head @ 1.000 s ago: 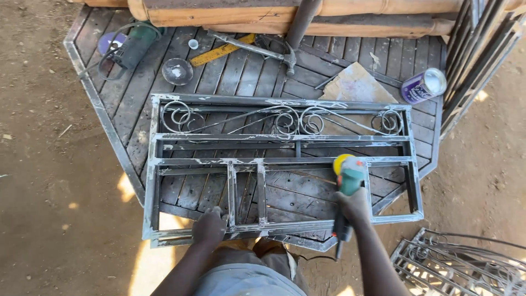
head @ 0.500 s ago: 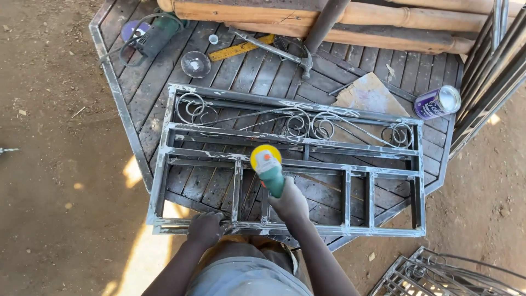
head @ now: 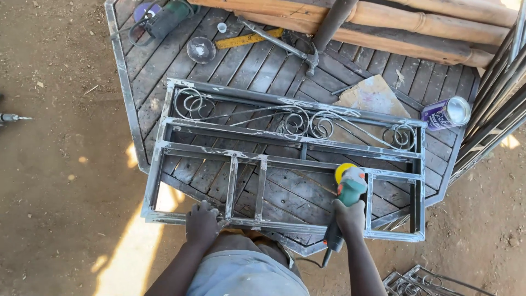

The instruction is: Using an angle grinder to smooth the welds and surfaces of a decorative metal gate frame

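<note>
The metal frame (head: pixel 285 164) with its scroll work lies flat across the slatted worktop (head: pixel 181 71), its near rail hanging past the worktop's edge toward the person. The left hand (head: pixel 203 223) presses down on that near rail, grip closed over the bar. The right hand (head: pixel 349 215) has its grip wrapped tight round the green grinder (head: pixel 344 200), whose yellow disc sits at a middle rail.

One hand on a grinder looks risky to me: if the disc catches on a weld or a scroll, the tool could kick toward the left hand or the body. The frame is only held by hand pressure, so it could slide. The cord trailing below might snag. A can (head: pixel 446 113) and hammer (head: pixel 285 41) lie well apart.
</note>
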